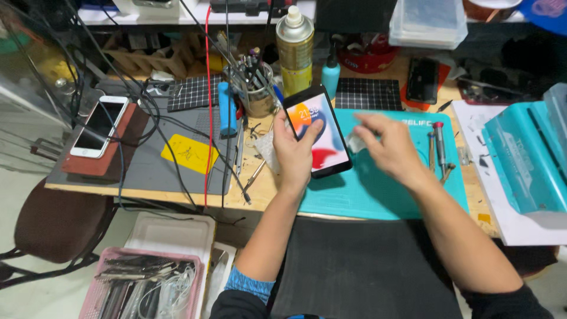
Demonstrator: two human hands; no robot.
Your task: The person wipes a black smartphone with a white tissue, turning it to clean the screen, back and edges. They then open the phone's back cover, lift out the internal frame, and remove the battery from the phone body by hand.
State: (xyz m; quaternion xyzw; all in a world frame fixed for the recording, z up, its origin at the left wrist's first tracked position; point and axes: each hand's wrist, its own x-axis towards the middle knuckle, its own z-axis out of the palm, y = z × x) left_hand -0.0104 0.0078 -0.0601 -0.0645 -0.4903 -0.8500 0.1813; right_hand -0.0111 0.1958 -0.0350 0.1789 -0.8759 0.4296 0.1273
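In the middle of the frame, the left hand (293, 155) holds a black smartphone with a lit, colourful screen (318, 132). Its grip is closed around the phone's left edge, and the thumb lies on the glass. The phone is tilted and lifted a little over the teal rubber work mat (378, 192) on the wooden desk (266, 188).

Just to the right, the right hand (391, 150) hovers over the mat. It looks blurry. Its fingers pinch a small white scrap (355, 142) close to the phone's right edge.

Near the right hand, small metal screwdrivers (439, 147) lie on the mat. Above the phone stand a tall yellow spray can (296, 50) and a cup full of tools (255, 87). At the left of the frame, a white smartphone (99, 126) rests on a brown block.
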